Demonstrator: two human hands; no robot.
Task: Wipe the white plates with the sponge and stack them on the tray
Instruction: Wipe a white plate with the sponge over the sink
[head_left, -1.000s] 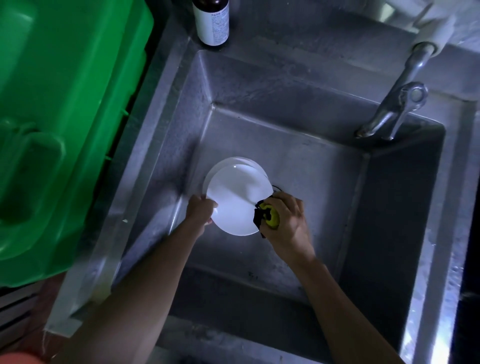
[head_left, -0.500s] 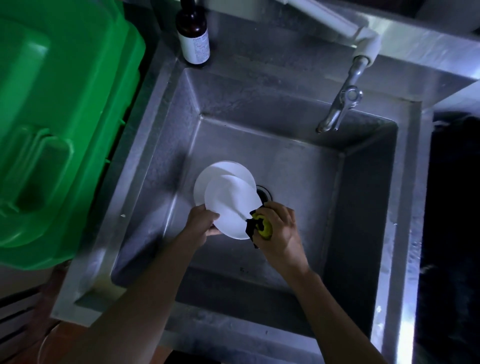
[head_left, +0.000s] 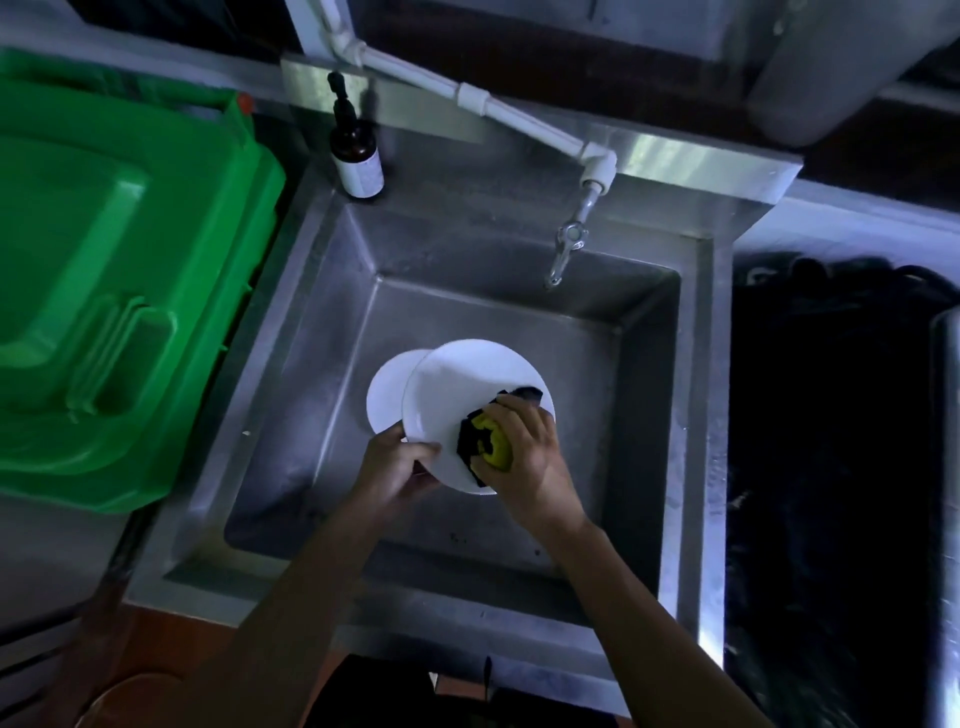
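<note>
- The top plate (head_left: 457, 395) is white and round, held tilted over the basin of the sink (head_left: 670, 415), its face turned up toward the camera.
- The left hand (head_left: 395, 462) grips this plate at its lower left rim, thumb lying on the face, the other fingers curled under the edge.
- The sponge (head_left: 491, 441), yellow with a dark scouring side, is pressed on the lower right part of the plate's face.
- The right hand (head_left: 530, 457) is clamped on the sponge, fingers curled over its top and reaching toward the plate's right rim.
- A second plate (head_left: 387, 395), also white, lies partly behind and to the left of the first; only its left part shows. Whether it rests on the sink floor or touches the top plate I cannot tell.
- Both forearms reach in from the bottom edge, over the near rim of the sink.
- The sink is steel, deep and square, with a dull, marked floor.
- A tap (head_left: 566, 249) hangs over the far wall of the basin, fed by a white pipe (head_left: 467, 93) that runs down from the upper left.
- A brown bottle (head_left: 356, 150) with a pale label and a dark pump stands upright at the sink's far left corner.
- A green bin (head_left: 114, 291) with a moulded lid stands just beside the sink on the left.
- To the right of the sink is a dark, blurred mass that I cannot make out.
</note>
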